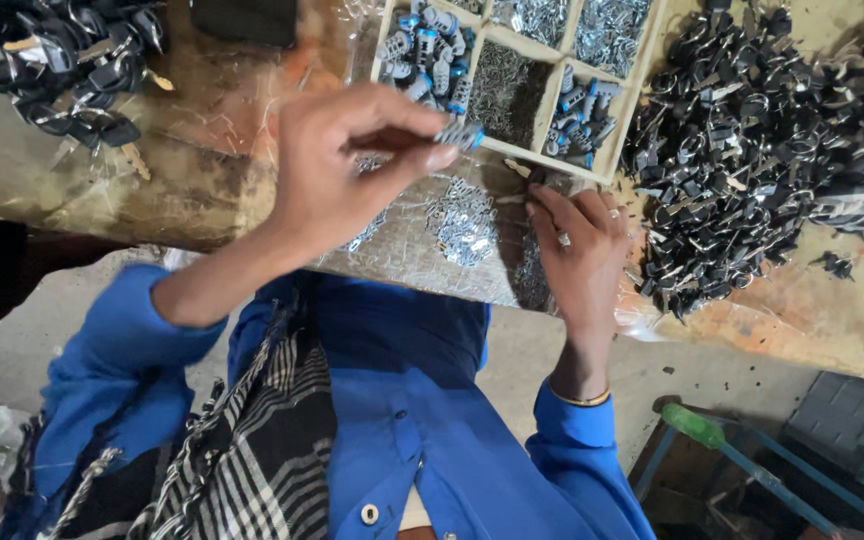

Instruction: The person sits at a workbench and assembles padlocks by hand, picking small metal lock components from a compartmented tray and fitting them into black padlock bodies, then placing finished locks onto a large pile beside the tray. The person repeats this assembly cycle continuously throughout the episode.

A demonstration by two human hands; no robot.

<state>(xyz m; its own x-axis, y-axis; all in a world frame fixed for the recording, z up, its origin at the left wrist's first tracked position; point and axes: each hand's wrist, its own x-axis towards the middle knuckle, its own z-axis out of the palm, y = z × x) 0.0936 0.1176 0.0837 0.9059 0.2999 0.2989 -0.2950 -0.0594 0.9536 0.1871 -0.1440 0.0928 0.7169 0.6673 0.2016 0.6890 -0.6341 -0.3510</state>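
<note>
Head view: left hand (337, 165) pinches a small grey-blue cylinder (462, 134) over the divided tray (550, 95), handy for sorting; right hand (577, 250) fingers curl onto tiny metal bits (462, 222), grip unclear.

Big heap of black keys with metal rings (752, 150) on worn wooden bench (202, 190), right side. Smaller pile of black keys (62, 70) at far left corner. Green-handled tool (697, 428) on blue frame (752, 470) below bench, right. Checked black-and-white cloth (252, 440) over blue shirt (422, 420).
</note>
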